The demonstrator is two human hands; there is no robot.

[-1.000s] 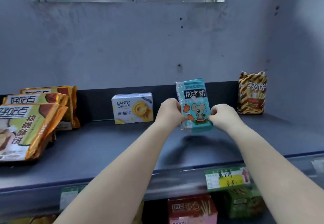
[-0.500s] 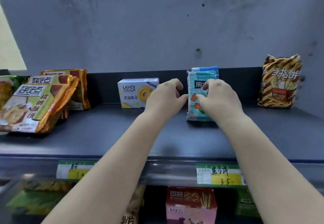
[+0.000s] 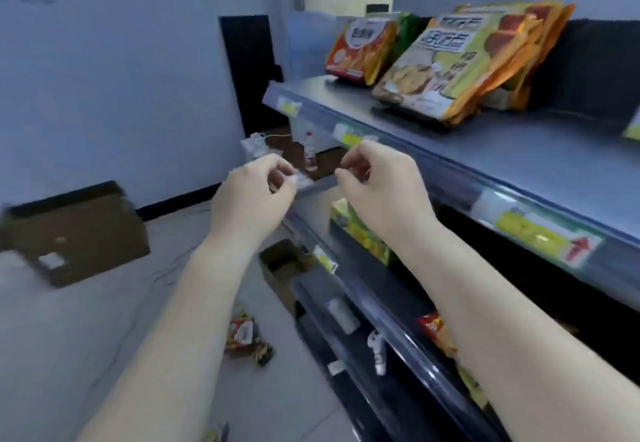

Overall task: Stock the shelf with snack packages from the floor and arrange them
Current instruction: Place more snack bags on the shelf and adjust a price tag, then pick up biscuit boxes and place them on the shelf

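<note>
Two hands, ours, both raised in front of the shelf edge and both holding nothing. Left hand (image 3: 254,195): fingers loosely curled, thumb and forefinger close together with no package between them. Right hand (image 3: 377,187): the same loose curl, touching nothing, just beside the price rail of the top shelf (image 3: 540,150).

One snack packet on the floor (image 3: 246,337), red and dark, blurred, lying flat well below and slightly left of our hands; its long axis we cannot tell. We judge the left hand the nearer, since the packet lies under the left forearm, and the next reach as downward, away from the shelf.

Stock already on the top shelf: orange-and-green biscuit packs (image 3: 460,60) leaning in a stack; one red-and-white pack (image 3: 362,48) beyond them toward the shelf end.

Lower shelves: one green box (image 3: 360,230), one red-and-yellow packet (image 3: 437,332), partly hidden by the right forearm.

Floor, other items: one large cardboard box (image 3: 74,233) against the wall; one small open carton (image 3: 282,265) at the shelf foot.
</note>
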